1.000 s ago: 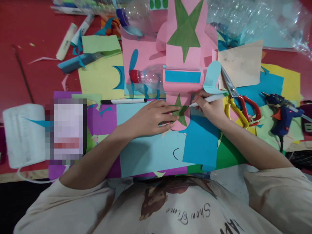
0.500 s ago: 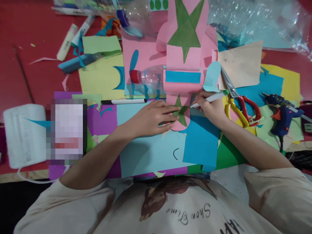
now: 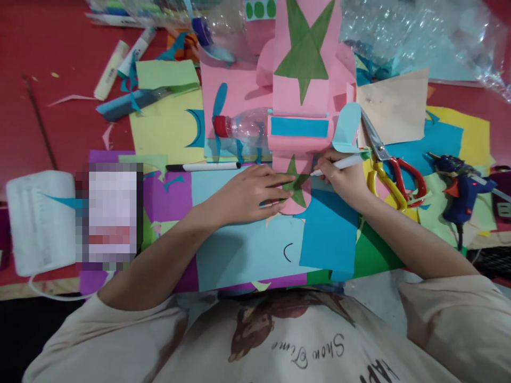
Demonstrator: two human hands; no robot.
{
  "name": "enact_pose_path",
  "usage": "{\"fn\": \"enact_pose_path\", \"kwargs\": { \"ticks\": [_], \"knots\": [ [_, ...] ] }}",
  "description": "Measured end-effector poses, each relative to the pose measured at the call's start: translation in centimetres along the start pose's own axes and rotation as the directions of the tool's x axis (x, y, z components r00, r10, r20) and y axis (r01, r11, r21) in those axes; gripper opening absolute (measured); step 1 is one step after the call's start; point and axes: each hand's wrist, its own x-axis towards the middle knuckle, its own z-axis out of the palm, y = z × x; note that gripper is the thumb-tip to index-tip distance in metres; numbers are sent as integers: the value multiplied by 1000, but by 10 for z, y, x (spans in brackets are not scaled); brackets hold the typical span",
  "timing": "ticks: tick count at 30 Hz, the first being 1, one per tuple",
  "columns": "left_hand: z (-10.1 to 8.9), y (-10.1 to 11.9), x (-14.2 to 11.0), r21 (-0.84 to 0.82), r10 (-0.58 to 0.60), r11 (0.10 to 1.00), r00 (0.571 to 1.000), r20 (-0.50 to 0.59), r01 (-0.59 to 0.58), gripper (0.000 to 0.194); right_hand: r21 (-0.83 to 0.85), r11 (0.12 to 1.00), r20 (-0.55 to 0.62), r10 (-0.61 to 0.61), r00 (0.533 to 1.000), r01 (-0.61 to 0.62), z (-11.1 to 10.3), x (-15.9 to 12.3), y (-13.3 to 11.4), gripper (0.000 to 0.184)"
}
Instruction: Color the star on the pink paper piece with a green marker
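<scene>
My left hand (image 3: 255, 194) lies with its fingers stretched over the left part of a small green star (image 3: 294, 183) on a rounded pink paper flap (image 3: 298, 205). Closed around a white marker (image 3: 346, 161) with a green end, my right hand (image 3: 339, 173) has the marker's tip at the star's right point. Above the flap, a pink paper wrap with a blue strip (image 3: 300, 127) surrounds a clear plastic bottle (image 3: 248, 127) with a red cap. Farther up, a larger green star (image 3: 302, 50) is on pink paper. Light blue paper (image 3: 247, 250) with a short black curve lies beneath my left hand.
Scissors (image 3: 393, 175) with red and yellow handles rest right of my right hand, and a blue glue gun (image 3: 459, 197) lies beyond. A black-and-white marker (image 3: 203, 166) is left of the flap. A pixelated device (image 3: 112, 213) and a white box (image 3: 42, 221) sit at left.
The marker's tip has shifted very slightly left along the small star's right point, with the right hand. My left hand stays in place.
</scene>
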Motion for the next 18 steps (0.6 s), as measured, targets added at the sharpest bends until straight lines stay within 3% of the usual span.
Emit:
{"fn": "enact_pose_path", "kwargs": {
  "ticks": [8, 12, 15, 18],
  "knots": [
    [1, -1, 0, 9, 14, 1000, 1000, -19, -13, 38, -16, 999, -9, -29, 1000, 29, 1, -2, 1, 25],
    [1, 0, 0, 25, 25, 999, 999, -33, -24, 36, 12, 999, 54, -54, 997, 53, 0, -1, 1, 25],
    [2, -1, 0, 39, 53, 998, 997, -63, -50, 35, 7, 987, 48, -164, 985, 163, -4, -4, 0, 29],
    [4, -2, 0, 29, 51, 998, 996, -75, -49, 35, -107, 918, 27, -382, 924, 383, -13, -15, -2, 35]
  ]
}}
